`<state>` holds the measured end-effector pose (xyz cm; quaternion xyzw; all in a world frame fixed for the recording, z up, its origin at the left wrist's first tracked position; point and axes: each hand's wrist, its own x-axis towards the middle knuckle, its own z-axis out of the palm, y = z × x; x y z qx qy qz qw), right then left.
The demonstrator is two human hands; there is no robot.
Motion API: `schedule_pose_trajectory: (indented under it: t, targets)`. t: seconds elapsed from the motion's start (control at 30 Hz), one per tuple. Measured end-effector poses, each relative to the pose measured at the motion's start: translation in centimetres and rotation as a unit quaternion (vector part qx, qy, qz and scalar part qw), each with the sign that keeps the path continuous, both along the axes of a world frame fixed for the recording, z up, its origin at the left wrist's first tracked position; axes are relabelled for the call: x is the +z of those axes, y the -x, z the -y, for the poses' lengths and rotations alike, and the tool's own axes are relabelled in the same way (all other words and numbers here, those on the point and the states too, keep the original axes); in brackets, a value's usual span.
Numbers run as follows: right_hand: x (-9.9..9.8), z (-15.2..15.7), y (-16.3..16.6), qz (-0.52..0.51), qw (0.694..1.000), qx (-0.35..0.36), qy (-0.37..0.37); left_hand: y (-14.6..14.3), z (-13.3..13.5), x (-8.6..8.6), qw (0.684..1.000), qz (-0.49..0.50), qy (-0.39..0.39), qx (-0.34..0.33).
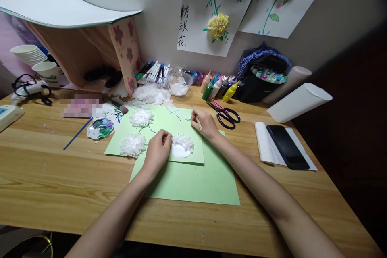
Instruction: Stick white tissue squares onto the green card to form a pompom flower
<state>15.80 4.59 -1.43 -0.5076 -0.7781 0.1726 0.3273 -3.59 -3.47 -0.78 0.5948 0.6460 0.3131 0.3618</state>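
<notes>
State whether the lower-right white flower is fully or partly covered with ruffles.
The white flower is partly covered: ruffles line its top, but its lower part shows smooth, bare white.

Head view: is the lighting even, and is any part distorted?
Head view: table lit around the left hand and right hand, far right nearly black; head view: a pink patch left of the hands is pixelated; head view: wide-angle stretch seems likely near the edges.

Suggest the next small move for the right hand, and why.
Probably bring the right hand, which holds a thin stick, over to the partly covered white flower: its near part is bare of tufts, and the left hand is at its edge.
</notes>
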Motion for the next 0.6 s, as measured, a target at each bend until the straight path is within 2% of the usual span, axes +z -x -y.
schedule_pose_trajectory:
  t: [0.07, 0.13, 0.2, 0.3, 0.43, 0.5, 0.6]
  targets:
    - [0.6, 1.0, -0.3, -0.08, 0.996, -0.008, 0.027, -0.2, 0.3, 0.3, 1.0, -0.013, -0.017, 0.007]
    - [1.3, 2.5, -0.7, -0.186, 0.978, 0.008, 0.096, -0.5, 0.8, 0.8, 0.998, -0.027, -0.062, 0.004]
    - [1.8, 4.2, -1.0, -0.274, 0.944, 0.054, 0.178, -0.8, 1.1, 1.4, 0.992, -0.03, -0.12, -0.031]
    - [1.8, 6.5, -1.2, -0.332, 0.902, 0.093, 0.26, -1.3, 1.4, 2.1, 0.981, -0.01, -0.16, -0.111]
    - [1.1, 8.5, -1.3, -0.338, 0.891, 0.097, 0.286, -1.5, 1.3, 1.8, 0.979, 0.022, -0.123, -0.159]
    - [0.7, 9.1, -1.3, -0.336, 0.9, 0.078, 0.265, -1.5, 1.3, 1.5, 0.981, 0.032, -0.074, -0.177]
    - [0.1, 9.7, -1.2, -0.345, 0.917, 0.028, 0.196, -1.3, 1.4, 1.2, 0.975, 0.039, 0.031, -0.217]
